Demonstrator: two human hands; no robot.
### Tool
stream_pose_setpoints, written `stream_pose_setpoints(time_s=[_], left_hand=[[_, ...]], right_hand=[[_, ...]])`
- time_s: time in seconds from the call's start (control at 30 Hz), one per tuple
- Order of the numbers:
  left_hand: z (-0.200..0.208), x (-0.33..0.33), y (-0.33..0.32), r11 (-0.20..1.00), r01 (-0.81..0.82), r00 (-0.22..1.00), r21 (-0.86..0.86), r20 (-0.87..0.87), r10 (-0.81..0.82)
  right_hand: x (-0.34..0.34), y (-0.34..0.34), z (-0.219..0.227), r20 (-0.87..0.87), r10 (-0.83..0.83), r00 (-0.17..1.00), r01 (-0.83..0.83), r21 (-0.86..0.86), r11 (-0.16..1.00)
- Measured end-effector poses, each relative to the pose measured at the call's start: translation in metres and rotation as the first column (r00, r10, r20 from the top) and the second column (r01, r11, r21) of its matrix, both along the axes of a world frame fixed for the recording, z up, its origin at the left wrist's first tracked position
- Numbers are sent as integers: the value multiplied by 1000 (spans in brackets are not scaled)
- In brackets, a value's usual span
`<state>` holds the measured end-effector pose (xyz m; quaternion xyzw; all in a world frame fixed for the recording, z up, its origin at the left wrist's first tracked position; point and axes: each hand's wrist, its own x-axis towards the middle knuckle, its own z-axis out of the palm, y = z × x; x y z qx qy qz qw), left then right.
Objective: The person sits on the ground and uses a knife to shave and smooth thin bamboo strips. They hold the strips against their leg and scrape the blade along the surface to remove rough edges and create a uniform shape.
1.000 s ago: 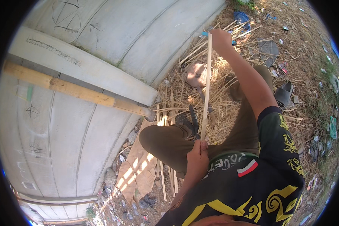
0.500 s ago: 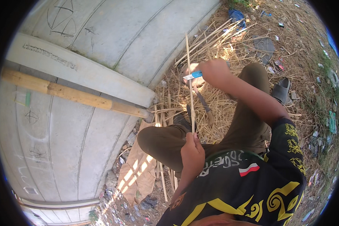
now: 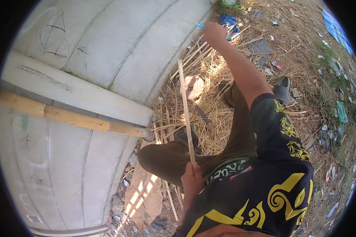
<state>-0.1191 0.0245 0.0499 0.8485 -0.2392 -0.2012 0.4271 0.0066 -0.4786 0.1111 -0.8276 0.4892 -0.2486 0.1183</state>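
Note:
My left hand point(image 3: 193, 179) is closed around the near end of a long, pale bamboo strip point(image 3: 185, 106), which points away from me past my bent left knee. Farther out, beyond the strip's far end, my right arm is stretched and my right hand point(image 3: 216, 34) grips a blue box cutter point(image 3: 201, 25). Its blade is hard to make out against the wall. The cutter and the strip are apart. Below the strip's right side lie a round wooden block point(image 3: 194, 87) and a large knife point(image 3: 205, 117) with a wooden handle, both among shavings.
A grey panel wall point(image 3: 118, 43) with a bamboo pole point(image 3: 71, 117) runs along the left. Straw-like shavings point(image 3: 221, 126) and cut strips cover the ground. A flattened cardboard piece point(image 3: 143, 193) lies near my left knee, a dark sandal point(image 3: 282, 90) at right, and a blue bag point(image 3: 230, 24) far off.
My right hand has moved away from me with the box cutter, off the strip and past its far end. My left hand still holds the strip, now lower and slightly left in view.

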Motion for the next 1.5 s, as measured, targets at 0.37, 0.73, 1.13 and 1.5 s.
stream_pose_setpoints(time_s=[0.37, 0.73, 1.13, 1.5], left_hand=[[14, 40, -45, 915, -178, 868, -362, -495, -27], [37, 29, -42, 817, -217, 734, -534, -641, -224], [45, 67, 46, 977, -178, 983, -118, -64, 172], [153, 254, -284, 985, 53, -181, -167, 968, 174]], right_hand=[[-59, 211, -67, 265, 784, 561, -660, -430, 617], [-24, 181, -8, 220, 752, 621, -425, -712, 559], [-38, 35, -36, 691, 147, 707, -262, 64, 963], [-32, 25, -108, 582, -40, 812, -109, 218, 970]])
